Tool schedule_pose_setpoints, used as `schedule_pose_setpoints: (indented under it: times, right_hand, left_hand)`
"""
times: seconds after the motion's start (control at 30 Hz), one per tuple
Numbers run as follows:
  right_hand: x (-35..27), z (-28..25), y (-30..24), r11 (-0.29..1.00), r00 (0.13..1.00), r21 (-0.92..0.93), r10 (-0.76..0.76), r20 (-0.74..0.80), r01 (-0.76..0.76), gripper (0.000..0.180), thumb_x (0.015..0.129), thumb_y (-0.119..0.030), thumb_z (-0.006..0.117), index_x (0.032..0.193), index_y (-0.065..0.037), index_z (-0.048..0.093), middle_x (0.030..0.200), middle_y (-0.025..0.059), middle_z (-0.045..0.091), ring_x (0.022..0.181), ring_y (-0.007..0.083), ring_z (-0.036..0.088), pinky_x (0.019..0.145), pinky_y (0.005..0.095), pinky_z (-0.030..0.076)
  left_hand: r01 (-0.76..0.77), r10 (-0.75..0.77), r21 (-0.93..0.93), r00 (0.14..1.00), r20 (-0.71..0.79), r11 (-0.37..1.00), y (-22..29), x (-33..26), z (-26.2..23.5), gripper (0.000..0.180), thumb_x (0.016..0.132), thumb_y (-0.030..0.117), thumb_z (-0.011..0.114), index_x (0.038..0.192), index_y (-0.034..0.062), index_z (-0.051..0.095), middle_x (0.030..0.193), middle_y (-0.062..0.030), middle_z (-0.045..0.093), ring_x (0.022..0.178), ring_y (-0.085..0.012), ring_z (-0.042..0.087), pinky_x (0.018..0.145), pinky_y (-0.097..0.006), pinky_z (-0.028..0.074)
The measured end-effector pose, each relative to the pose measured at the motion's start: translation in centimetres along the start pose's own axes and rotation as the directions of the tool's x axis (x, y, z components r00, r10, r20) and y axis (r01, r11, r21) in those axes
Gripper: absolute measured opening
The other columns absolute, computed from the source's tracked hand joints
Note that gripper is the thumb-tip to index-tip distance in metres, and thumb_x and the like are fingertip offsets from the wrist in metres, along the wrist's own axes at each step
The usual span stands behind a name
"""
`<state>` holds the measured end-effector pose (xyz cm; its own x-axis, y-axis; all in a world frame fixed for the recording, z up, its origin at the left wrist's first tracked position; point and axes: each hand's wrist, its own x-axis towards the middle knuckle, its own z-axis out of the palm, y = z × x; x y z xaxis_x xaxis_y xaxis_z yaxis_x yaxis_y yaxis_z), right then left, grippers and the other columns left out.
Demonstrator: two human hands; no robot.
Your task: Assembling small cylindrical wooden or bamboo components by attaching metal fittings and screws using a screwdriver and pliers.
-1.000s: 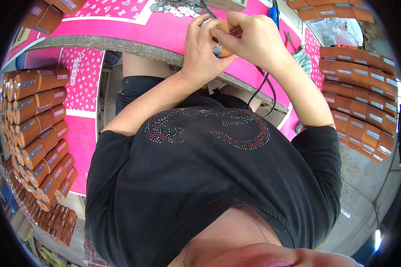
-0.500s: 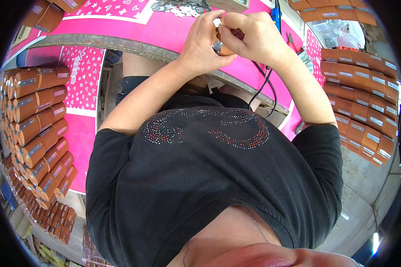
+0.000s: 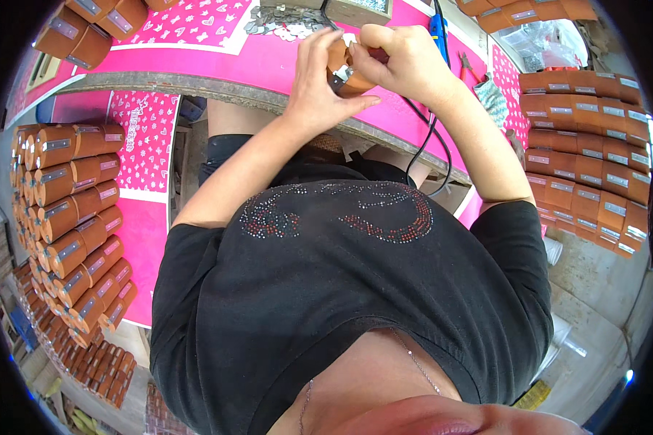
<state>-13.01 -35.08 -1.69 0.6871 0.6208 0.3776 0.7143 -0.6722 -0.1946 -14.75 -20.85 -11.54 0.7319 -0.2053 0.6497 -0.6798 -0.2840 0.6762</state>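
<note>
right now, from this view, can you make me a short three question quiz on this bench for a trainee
1. What is the main colour of the bench cover?
2. True or false: the left hand and the right hand are both at the same orange-brown piece.
3. Where do the red-handled pliers lie? a) left of the left hand; b) between the hands; c) right of the right hand.

Key: 1. Pink; 2. True; 3. c
</note>
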Motion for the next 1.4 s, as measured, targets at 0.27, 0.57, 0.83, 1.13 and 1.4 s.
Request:
schedule_pose_setpoints:
  times: [0.27,0.57,0.83,1.13,1.4]
  right_hand:
    - [0.1,-1.1,-1.4,0.985,0.985,-0.043,0.165,-0.042,-0.167,0.017,0.079,-0.019,0.064,0.074,-0.004,0.058,0.059,0.0125,0.058,0.053,0.0244,0.06,0.05,0.0313,0.045]
    - [-3.0,-0.8,0.1,0.881,0.888,0.188,0.453,-0.073,-0.434,0.022,0.082,-0.022,0.063,0.071,-0.003,0.057,0.056,0.0076,0.055,0.052,0.015,0.053,0.051,0.0281,0.044]
    - [-3.1,0.0,-0.4,0.914,0.915,0.157,0.392,-0.099,-0.374,0.023,0.079,-0.025,0.063,0.068,-0.005,0.058,0.056,0.0115,0.058,0.052,0.0254,0.06,0.048,0.0326,0.046]
    - [-2.5,-0.9,-0.6,0.936,0.937,0.071,0.348,-0.033,-0.345,0.021,0.078,-0.024,0.065,0.069,-0.006,0.058,0.059,0.0109,0.06,0.056,0.0271,0.062,0.052,0.0339,0.048]
    - [-1.4,-2.6,-0.7,0.958,0.978,0.217,0.16,0.136,-0.187,0.012,0.079,-0.009,0.065,0.083,-0.001,0.055,0.072,0.0107,0.062,0.066,0.0188,0.063,0.062,0.0274,0.049]
  left_hand:
    - [0.317,-0.312,-0.269,0.948,0.064,0.91,-1.0,-0.5,0.6,0.09,0.054,0.014,0.083,0.127,0.0072,0.032,0.119,-0.0165,0.046,0.113,-0.0313,0.046,0.097,-0.04,0.038]
    - [0.206,-0.175,-0.095,0.947,0.268,0.974,0.4,0.6,-2.5,0.088,0.058,0.018,0.081,0.133,0.0181,0.035,0.133,-0.0166,0.032,0.124,-0.0315,0.035,0.101,-0.04,0.034]
    - [0.175,-0.177,-0.081,0.984,-0.027,0.981,-0.3,-1.5,0.8,0.051,0.058,0.023,0.083,0.1,0.0128,0.055,0.124,-0.0203,0.035,0.119,-0.0379,0.038,0.095,-0.043,0.039]
    - [0.153,-0.155,-0.063,0.988,-0.019,0.986,-0.6,-1.4,0.6,0.046,0.059,0.021,0.082,0.096,0.0126,0.057,0.125,-0.0204,0.035,0.117,-0.038,0.039,0.094,-0.044,0.039]
    - [0.144,-0.133,-0.117,0.986,0.096,0.983,-1.0,-0.7,-0.3,0.043,0.059,0.019,0.081,0.096,0.0126,0.058,0.125,-0.0185,0.035,0.116,-0.0363,0.042,0.095,-0.042,0.039]
